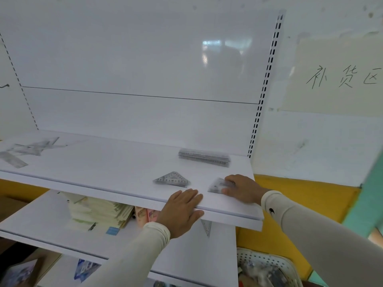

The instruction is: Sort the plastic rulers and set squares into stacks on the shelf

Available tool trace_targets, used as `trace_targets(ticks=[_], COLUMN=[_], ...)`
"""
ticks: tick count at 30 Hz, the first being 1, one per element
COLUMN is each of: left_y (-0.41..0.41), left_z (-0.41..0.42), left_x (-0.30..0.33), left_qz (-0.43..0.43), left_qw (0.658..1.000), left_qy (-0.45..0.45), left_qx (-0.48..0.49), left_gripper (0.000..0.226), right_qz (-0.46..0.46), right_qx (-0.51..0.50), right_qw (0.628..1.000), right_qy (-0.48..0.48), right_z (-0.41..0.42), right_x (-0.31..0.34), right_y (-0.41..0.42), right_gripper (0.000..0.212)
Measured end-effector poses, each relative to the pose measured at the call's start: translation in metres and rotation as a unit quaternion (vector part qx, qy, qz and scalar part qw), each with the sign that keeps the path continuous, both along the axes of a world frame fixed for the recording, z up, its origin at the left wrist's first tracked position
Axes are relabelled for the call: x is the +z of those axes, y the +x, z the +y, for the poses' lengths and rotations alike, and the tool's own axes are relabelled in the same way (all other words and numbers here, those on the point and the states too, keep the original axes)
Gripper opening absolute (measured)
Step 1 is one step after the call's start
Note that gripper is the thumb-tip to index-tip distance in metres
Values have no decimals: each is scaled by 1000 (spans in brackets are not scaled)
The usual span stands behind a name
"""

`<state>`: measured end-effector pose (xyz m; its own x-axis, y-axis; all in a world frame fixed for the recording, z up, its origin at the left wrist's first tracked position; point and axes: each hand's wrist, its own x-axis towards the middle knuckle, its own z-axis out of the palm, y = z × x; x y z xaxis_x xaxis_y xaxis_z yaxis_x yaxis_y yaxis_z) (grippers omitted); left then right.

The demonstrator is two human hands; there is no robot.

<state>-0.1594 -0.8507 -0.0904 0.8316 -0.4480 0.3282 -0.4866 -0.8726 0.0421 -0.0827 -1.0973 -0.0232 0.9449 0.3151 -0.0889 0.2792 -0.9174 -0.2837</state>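
On the white top shelf a stack of clear rulers lies at the back right. A stack of clear set squares sits near the front. My right hand pinches another clear set square between thumb and fingers, low on the shelf at the front right. My left hand rests flat on the shelf's front edge, fingers straight, holding nothing. A loose heap of rulers and set squares lies at the far left of the shelf.
On the lower shelf lie paper packs and a single set square. A white perforated basket with items stands at the bottom right. A slotted upright bounds the shelf on the right.
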Motion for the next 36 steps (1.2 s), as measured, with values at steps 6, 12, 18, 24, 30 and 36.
trace_targets(ticks=[6, 12, 18, 24, 30, 36], left_y=[-3, -4, -14, -47, -87, -116], left_z=[-2, -3, 6, 78, 163, 273], left_x=[3, 10, 27, 37, 34, 27], left_qz=[11, 18, 36, 34, 112, 149], left_qw=[1000, 1000, 998, 991, 955, 912], left_qy=[-12, -24, -51, -18, -4, -46], left_qx=[6, -5, 14, 130, 275, 378], left_gripper=[62, 59, 49, 55, 51, 53], right_qz=[5, 18, -32, -38, -3, 12], right_qx=[19, 26, 66, 179, 266, 324], right_qw=[1000, 999, 997, 982, 963, 946], right_qy=[-9, 2, 27, 43, 35, 29], right_z=[0, 1, 33, 132, 247, 377], right_x=[1, 10, 41, 50, 47, 44], right_y=[0, -5, -3, -1, -11, -26], right_gripper=[55, 67, 66, 65, 64, 63])
